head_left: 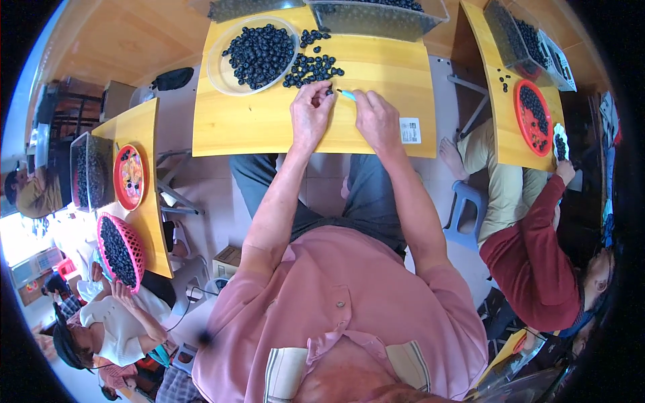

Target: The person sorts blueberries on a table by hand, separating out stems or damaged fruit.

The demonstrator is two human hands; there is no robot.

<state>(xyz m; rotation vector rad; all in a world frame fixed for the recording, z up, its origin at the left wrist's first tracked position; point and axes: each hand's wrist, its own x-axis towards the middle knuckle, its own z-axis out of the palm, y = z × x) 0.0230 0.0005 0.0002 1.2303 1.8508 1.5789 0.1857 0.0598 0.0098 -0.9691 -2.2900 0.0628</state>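
Note:
My left hand pinches a small dark round piece, berry- or bead-like, between thumb and fingertips. My right hand is closed around a slim light-blue tool, pen-like, whose dark tip points toward that piece; I cannot tell whether they touch. Both hands are over the near half of the yellow table. Just beyond the left hand, several loose dark round pieces lie scattered. To their left stands a round clear tub heaped with more of the same.
A clear bin of dark pieces stands at the table's far edge. A white label lies at the right. On side tables are a red tray, a pink basket and a red plate. Other people sit at both sides.

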